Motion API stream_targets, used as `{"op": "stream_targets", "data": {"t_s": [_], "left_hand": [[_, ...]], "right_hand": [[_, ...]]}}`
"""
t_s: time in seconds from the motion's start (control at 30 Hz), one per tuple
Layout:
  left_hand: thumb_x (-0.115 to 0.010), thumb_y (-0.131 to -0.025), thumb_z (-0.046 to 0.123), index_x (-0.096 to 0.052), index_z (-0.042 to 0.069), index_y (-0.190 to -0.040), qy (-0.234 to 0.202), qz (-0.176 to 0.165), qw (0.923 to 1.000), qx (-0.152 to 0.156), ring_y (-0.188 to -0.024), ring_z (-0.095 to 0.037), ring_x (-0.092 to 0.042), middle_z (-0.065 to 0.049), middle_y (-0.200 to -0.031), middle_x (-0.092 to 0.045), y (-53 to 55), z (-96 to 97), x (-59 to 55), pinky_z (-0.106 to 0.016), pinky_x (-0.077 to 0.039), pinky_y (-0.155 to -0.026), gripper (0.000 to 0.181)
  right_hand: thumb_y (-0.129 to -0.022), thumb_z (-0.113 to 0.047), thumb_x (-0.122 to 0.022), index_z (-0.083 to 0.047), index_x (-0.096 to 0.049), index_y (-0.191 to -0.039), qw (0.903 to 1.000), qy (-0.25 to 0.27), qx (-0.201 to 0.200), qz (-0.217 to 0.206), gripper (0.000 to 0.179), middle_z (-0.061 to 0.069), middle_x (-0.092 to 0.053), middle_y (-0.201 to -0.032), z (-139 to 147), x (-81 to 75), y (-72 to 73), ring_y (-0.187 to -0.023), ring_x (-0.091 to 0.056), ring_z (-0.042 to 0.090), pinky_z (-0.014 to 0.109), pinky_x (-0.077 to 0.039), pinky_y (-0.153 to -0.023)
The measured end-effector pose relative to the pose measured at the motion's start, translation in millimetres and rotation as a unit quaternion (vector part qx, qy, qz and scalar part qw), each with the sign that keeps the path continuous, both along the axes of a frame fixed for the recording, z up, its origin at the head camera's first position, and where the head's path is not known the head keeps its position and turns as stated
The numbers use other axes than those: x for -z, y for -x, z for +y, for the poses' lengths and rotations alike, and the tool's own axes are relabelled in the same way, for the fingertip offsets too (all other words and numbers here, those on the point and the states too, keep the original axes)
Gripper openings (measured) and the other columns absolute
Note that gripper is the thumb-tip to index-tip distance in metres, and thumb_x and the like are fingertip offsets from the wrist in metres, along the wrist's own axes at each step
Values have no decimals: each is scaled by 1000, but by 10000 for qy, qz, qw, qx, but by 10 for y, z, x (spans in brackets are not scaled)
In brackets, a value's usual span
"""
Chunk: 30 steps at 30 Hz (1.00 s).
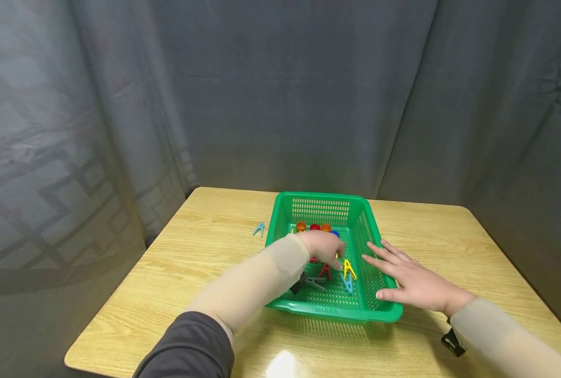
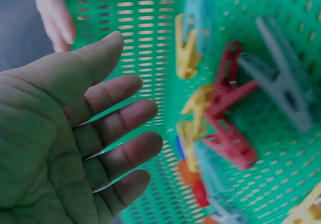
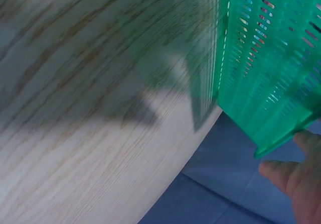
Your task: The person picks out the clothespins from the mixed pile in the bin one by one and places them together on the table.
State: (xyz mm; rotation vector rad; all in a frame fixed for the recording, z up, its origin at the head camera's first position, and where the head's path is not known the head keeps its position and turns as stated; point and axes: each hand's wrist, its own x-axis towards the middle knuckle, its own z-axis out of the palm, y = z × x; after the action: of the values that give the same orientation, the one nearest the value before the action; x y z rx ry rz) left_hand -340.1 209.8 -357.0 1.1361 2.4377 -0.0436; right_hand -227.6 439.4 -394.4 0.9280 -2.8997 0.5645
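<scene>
A green basket point(image 1: 334, 311) with slotted walls stands on the table, holding several plastic clothespins. My left hand point(image 1: 323, 247) reaches down inside it; in the left wrist view the palm shows, with fingers loosely extended and nothing between them. Closest to these fingers are a yellow clothespin point(image 1: 349, 269), a red clothespin point(image 1: 326, 272) and a light blue clothespin point(image 1: 348, 285). A grey clothespin point(image 2: 283, 78) lies near the red ones. At the basket's right rim, my right hand point(image 1: 410, 281) spreads its straight fingers over the edge; its fingertips point(image 3: 303, 138) show by the rim.
Small round orange, red and blue pieces, one being an orange cup point(image 1: 301, 226), line the basket's far side. Outside, left of the basket, one light blue clothespin point(image 1: 259, 229) lies on the wooden table point(image 1: 204, 231). Grey curtains point(image 1: 285, 105) hang behind the table.
</scene>
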Motion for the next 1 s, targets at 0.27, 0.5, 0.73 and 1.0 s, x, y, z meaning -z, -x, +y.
{"op": "stream_targets", "data": {"t_s": [0.27,0.5,0.73,1.0], "left_hand": [[-67,-91,36,-66,19,-117,-331,-90,9989,-312,-101,-9,-57,9,-113,-64,127,-108,231,-27,-47,-84,31],[-68,-90,31,-67,18,-110,-370,61,9984,-421,-89,-8,-57,7,-105,-64,153,-134,251,-24,-46,-76,24],[-70,-88,30,-65,15,-88,203,415,9944,-948,-75,-12,-50,4,-89,-61,122,-156,275,-27,-44,-70,16],[-71,-88,32,-66,16,-88,866,605,9881,-1116,-86,-12,-54,4,-99,-63,112,-161,311,-27,-46,-80,16]], "right_hand": [[-87,-38,-69,-17,-39,-148,10000,34,-6,17,72,5,-20,-159,2,10,20,-142,-12,43,71,-23,-98],[-87,-37,-70,-19,-38,-149,10000,72,-12,26,72,7,-20,-158,1,6,29,-143,-12,43,71,-23,-98],[-87,-37,-70,-19,-39,-148,9999,146,-12,0,72,4,-19,-159,-7,-8,21,-142,-12,43,72,-24,-96],[-87,-36,-70,-18,-39,-148,9999,134,-34,59,71,0,-16,-160,1,3,26,-142,-12,44,73,-25,-95]]}}
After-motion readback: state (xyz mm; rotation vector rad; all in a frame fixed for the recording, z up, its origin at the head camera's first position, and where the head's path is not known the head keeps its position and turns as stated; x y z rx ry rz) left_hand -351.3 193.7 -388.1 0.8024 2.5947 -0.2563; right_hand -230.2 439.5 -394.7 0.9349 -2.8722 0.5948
